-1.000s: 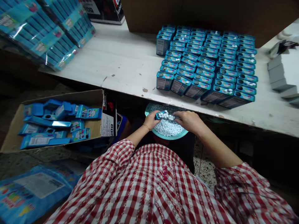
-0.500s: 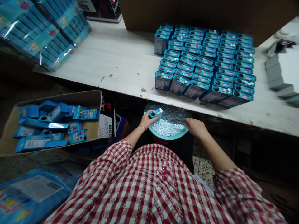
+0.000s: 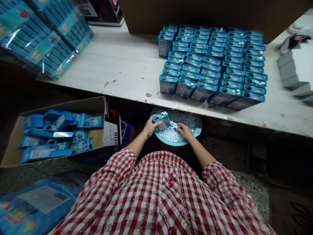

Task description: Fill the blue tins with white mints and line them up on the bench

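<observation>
My left hand [image 3: 149,125] grips a small blue candy box [image 3: 163,121], tilted over the near left part of a teal basin [image 3: 198,130]. A few white candies lie on the box's top by its dark round hole. The basin holds a heap of small white candies [image 3: 171,135]. My right hand [image 3: 185,132] is closed at the basin's right side, its fingertips at a little mound of candies [image 3: 174,124] beside the box. That mound appears to sit in a small scoop in my fingers, whose outline is mostly hidden.
Rows of upright blue candy boxes [image 3: 207,65] stand on the white table [image 3: 110,62]. Left of me, a cardboard carton [image 3: 61,102] holds loose blue boxes. Wrapped packs [image 3: 49,36] lie at the table's far left; grey-white cartons [image 3: 295,70] stand at the right. A blue bag [image 3: 41,205] lies below.
My right hand has moved left across the basin to beside the candy box, carrying candies. My left hand has tipped the box, so more of its broad face shows.
</observation>
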A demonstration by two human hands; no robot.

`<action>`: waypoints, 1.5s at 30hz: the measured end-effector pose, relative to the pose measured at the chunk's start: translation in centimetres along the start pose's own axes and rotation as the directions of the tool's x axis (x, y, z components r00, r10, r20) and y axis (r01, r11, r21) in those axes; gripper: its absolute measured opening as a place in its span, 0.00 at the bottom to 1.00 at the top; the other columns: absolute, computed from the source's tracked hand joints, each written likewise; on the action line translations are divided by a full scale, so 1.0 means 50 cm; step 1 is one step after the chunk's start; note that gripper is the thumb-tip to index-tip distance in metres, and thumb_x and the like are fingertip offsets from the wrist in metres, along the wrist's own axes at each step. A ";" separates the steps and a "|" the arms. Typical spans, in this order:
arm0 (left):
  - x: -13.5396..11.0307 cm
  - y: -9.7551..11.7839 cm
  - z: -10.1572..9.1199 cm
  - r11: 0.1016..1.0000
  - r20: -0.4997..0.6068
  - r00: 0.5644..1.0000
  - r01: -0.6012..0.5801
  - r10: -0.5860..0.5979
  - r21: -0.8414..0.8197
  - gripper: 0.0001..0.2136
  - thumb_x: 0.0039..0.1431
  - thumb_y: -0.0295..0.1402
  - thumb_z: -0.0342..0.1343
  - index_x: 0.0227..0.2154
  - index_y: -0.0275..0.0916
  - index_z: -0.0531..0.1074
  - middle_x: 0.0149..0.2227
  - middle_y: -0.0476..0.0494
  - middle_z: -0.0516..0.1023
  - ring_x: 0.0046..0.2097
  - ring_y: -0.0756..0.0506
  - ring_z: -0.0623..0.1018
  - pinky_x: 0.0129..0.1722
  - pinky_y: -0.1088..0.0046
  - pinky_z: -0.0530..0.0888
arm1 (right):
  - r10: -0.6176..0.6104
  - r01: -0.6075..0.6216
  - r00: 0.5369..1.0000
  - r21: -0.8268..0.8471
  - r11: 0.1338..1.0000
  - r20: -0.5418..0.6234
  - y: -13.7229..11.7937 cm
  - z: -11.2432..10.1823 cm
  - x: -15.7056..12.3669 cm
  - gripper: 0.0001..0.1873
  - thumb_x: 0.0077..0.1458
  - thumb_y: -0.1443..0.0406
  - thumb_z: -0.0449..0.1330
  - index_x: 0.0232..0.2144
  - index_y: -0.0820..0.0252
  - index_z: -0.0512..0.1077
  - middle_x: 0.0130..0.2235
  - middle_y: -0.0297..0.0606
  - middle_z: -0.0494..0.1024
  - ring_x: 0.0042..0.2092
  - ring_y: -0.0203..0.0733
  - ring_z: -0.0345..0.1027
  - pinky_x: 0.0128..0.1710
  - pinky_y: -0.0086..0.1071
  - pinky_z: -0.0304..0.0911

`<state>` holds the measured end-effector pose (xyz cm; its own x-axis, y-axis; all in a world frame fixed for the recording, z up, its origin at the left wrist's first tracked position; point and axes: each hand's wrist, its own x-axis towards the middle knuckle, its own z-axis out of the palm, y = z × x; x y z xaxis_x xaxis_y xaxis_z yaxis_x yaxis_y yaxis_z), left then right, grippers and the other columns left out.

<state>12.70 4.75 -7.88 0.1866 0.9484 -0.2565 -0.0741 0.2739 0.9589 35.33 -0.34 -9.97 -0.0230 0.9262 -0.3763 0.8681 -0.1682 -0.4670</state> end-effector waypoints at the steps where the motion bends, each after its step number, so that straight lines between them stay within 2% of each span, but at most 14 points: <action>1: -0.003 0.010 -0.014 0.998 -0.024 0.999 -0.043 0.044 0.040 0.24 0.40 0.38 0.64 0.42 0.38 0.67 0.38 0.46 0.75 0.40 0.47 0.74 0.46 0.67 0.70 | -0.012 0.012 1.000 0.027 1.000 -0.009 0.007 -0.009 -0.004 0.19 0.56 0.61 0.52 0.51 0.55 0.66 0.45 0.37 0.76 0.44 0.39 0.69 0.42 0.30 0.61; 4: -0.007 0.031 -0.050 0.965 -0.086 0.984 -0.135 0.158 0.226 0.23 0.40 0.38 0.63 0.42 0.38 0.68 0.36 0.47 0.75 0.38 0.48 0.73 0.44 0.70 0.69 | -0.062 0.069 0.996 0.124 0.990 -0.062 0.020 -0.048 -0.020 0.18 0.54 0.62 0.54 0.48 0.56 0.68 0.44 0.37 0.76 0.42 0.40 0.69 0.41 0.31 0.62; 7: -0.006 0.040 -0.057 0.895 -0.059 0.972 -0.186 0.228 0.404 0.21 0.41 0.38 0.62 0.40 0.37 0.69 0.35 0.48 0.74 0.37 0.48 0.73 0.42 0.70 0.69 | -0.127 0.143 0.986 0.153 0.978 -0.110 0.016 -0.106 -0.042 0.18 0.53 0.61 0.55 0.47 0.56 0.69 0.42 0.37 0.77 0.41 0.41 0.69 0.40 0.32 0.62; 10: -0.005 0.040 -0.031 0.838 0.023 0.967 -0.230 0.252 0.494 0.19 0.43 0.37 0.61 0.40 0.37 0.69 0.35 0.47 0.75 0.36 0.47 0.73 0.41 0.71 0.69 | -0.200 0.209 0.974 0.089 0.974 -0.107 -0.013 -0.171 -0.060 0.18 0.53 0.60 0.54 0.47 0.55 0.69 0.42 0.37 0.77 0.40 0.41 0.70 0.40 0.32 0.62; 13: -0.003 0.040 0.004 0.791 0.094 0.966 -0.251 0.240 0.559 0.18 0.44 0.33 0.60 0.41 0.38 0.70 0.37 0.46 0.75 0.39 0.46 0.75 0.42 0.71 0.69 | -0.276 0.277 0.959 -0.002 0.961 -0.057 -0.062 -0.225 -0.069 0.18 0.54 0.60 0.55 0.47 0.54 0.70 0.45 0.37 0.77 0.43 0.42 0.69 0.42 0.32 0.61; 17: -0.003 0.041 0.032 0.746 0.144 0.963 -0.268 0.229 0.610 0.18 0.44 0.30 0.59 0.42 0.39 0.70 0.39 0.45 0.76 0.42 0.44 0.75 0.44 0.70 0.69 | -0.246 0.250 0.968 -0.250 0.935 0.048 -0.133 -0.266 -0.072 0.18 0.54 0.59 0.54 0.47 0.53 0.71 0.44 0.39 0.77 0.43 0.46 0.70 0.41 0.34 0.60; 21: -0.002 0.036 0.036 0.743 0.148 0.960 -0.277 0.236 0.609 0.19 0.43 0.28 0.60 0.42 0.40 0.70 0.42 0.44 0.76 0.45 0.43 0.74 0.48 0.68 0.68 | -0.224 0.254 0.967 -0.472 0.844 0.120 -0.188 -0.279 -0.076 0.16 0.55 0.60 0.52 0.45 0.53 0.71 0.42 0.41 0.78 0.42 0.47 0.70 0.38 0.35 0.59; 27: 0.000 0.025 0.032 0.757 0.134 0.958 -0.283 0.254 0.589 0.20 0.43 0.28 0.60 0.43 0.39 0.70 0.45 0.42 0.75 0.47 0.43 0.74 0.50 0.67 0.68 | -0.232 0.262 0.964 -0.578 0.773 0.128 -0.233 -0.283 -0.094 0.13 0.56 0.62 0.50 0.40 0.57 0.71 0.40 0.44 0.77 0.38 0.46 0.70 0.34 0.33 0.57; 31: -0.003 0.023 0.026 0.793 0.129 0.951 -0.305 0.281 0.528 0.18 0.44 0.31 0.60 0.42 0.37 0.70 0.43 0.42 0.75 0.45 0.44 0.74 0.49 0.68 0.68 | -0.222 0.221 0.972 -0.588 0.779 0.070 -0.221 -0.297 -0.119 0.15 0.58 0.62 0.48 0.43 0.56 0.70 0.42 0.43 0.76 0.38 0.45 0.70 0.33 0.32 0.57; 36: -0.009 0.013 0.012 0.850 0.090 0.954 -0.295 0.285 0.436 0.18 0.43 0.31 0.61 0.41 0.37 0.70 0.42 0.42 0.75 0.42 0.45 0.75 0.47 0.68 0.69 | -0.207 0.139 0.976 -0.547 0.826 -0.064 -0.164 -0.309 -0.137 0.16 0.58 0.60 0.49 0.47 0.53 0.69 0.45 0.40 0.75 0.41 0.45 0.69 0.33 0.32 0.57; 39: -0.013 0.005 0.011 0.882 0.087 0.955 -0.295 0.283 0.368 0.19 0.43 0.33 0.62 0.41 0.37 0.70 0.42 0.42 0.75 0.43 0.45 0.75 0.47 0.68 0.69 | -0.217 0.135 0.972 -0.542 0.830 -0.090 -0.143 -0.303 -0.137 0.17 0.58 0.59 0.49 0.48 0.52 0.68 0.44 0.39 0.75 0.41 0.44 0.68 0.32 0.31 0.56; 42: -0.017 0.001 0.017 0.899 0.074 0.954 -0.299 0.291 0.321 0.20 0.42 0.34 0.62 0.41 0.37 0.70 0.43 0.41 0.75 0.43 0.45 0.75 0.47 0.68 0.69 | -0.239 0.151 0.967 -0.563 0.813 -0.086 -0.148 -0.288 -0.137 0.17 0.59 0.60 0.48 0.49 0.52 0.68 0.42 0.40 0.75 0.41 0.44 0.68 0.30 0.30 0.55; 45: -0.020 0.000 0.026 0.896 0.052 0.954 -0.296 0.296 0.330 0.20 0.43 0.35 0.63 0.41 0.36 0.70 0.42 0.42 0.75 0.42 0.46 0.75 0.45 0.69 0.70 | -0.264 0.178 0.963 -0.595 0.784 -0.059 -0.176 -0.269 -0.141 0.18 0.60 0.61 0.45 0.50 0.54 0.67 0.41 0.42 0.74 0.41 0.43 0.67 0.29 0.30 0.53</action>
<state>13.81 3.60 -7.45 0.2068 0.9773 0.0454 0.2018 -0.0880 0.9755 34.55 -0.84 7.56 -0.2220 0.9560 -0.1916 0.9713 0.2340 0.0424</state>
